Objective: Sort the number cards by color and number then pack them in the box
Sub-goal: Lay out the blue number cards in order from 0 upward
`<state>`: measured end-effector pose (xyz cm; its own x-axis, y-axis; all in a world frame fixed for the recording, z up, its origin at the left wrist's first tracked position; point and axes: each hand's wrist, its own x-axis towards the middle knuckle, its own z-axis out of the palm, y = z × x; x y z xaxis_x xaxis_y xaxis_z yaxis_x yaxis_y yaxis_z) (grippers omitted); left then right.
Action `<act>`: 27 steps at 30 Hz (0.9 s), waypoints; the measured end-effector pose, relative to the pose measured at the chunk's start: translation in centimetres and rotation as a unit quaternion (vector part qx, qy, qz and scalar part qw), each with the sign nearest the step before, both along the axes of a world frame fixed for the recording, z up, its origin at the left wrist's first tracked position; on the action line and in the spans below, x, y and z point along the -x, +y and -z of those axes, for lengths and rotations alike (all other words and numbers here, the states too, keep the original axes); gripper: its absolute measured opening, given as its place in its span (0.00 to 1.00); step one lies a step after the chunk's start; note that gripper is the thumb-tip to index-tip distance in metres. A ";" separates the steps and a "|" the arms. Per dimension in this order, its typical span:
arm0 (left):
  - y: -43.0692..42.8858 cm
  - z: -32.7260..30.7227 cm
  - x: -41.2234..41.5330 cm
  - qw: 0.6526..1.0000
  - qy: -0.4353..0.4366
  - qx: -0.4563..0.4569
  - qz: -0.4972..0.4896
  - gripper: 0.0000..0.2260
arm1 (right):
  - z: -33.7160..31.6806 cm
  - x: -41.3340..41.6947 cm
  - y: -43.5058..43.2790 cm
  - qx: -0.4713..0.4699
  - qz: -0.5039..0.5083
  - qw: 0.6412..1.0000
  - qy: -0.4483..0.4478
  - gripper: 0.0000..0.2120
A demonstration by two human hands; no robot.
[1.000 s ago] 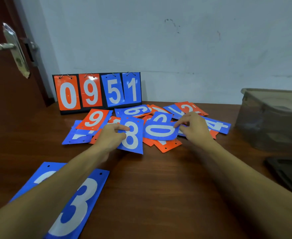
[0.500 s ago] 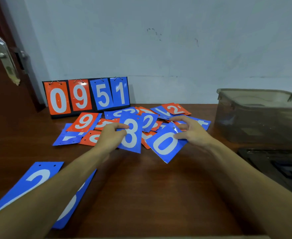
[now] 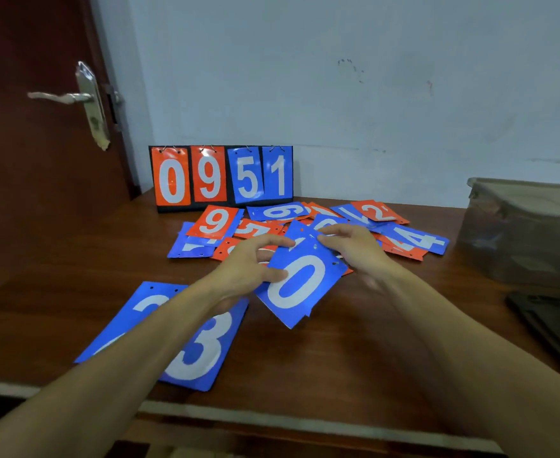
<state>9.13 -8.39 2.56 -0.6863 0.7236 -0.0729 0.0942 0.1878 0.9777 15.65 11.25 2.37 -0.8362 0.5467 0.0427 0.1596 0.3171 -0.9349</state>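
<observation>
So the blue 0 (image 3: pixel 300 282) has slid over from the right and now sits on top of the 8 that the left hand (image 3: pixel 247 267) was holding half a second ago. The 8 doesn't show any more, just a thin blue edge peeking out under the 0's lower corner.

Left hand grips the 0 by its left side, thumb flat on the face and fingers curled behind. The right hand (image 3: pixel 354 247) pinches the card's top corner with thumb and fingertips. The card is tilted, held just above the table (image 3: pixel 354 352), right in front of the pile (image 3: pixel 214 221).

The pile is a messy spread of red and blue cards behind both hands, overlapping every which way: a red 9 on the left, a blue 6 at the back, a red 2 and a blue 4 off to the right.

A blue 3 (image 3: pixel 206 348) lies flat near the front edge, partly under the left forearm, well apart from the pile.

The scoreboard (image 3: pixel 221 176) stands at the back against the wall, reading 0 9 5 1. The box (image 3: pixel 523 233) is at the far right, with a dark lid (image 3: pixel 556 322) lying in front of it. No cards visible in it from here.
</observation>
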 end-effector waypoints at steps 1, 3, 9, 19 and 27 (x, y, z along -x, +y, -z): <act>-0.9 0.1 0.3 1.000 0.003 0.003 0.004 0.18 | 0.1 0.5 -0.7 0.018 -0.005 1.000 -0.001 0.11; -2.9 0.3 1.0 0.999 0.042 0.023 -0.004 0.19 | 0.2 1.5 -2.1 0.049 0.005 0.999 0.007 0.09; -11.4 0.7 4.2 0.979 0.075 -0.026 -0.189 0.19 | 0.8 5.1 -6.8 0.136 0.027 0.989 0.053 0.04; -25.3 3.0 7.9 0.918 0.160 0.073 -0.356 0.19 | 1.6 9.2 -17.5 0.086 -0.103 0.990 0.044 0.04; -29.3 4.3 10.7 0.868 0.264 0.244 -0.344 0.20 | 2.5 11.4 -22.2 -0.043 -0.157 0.986 0.035 0.03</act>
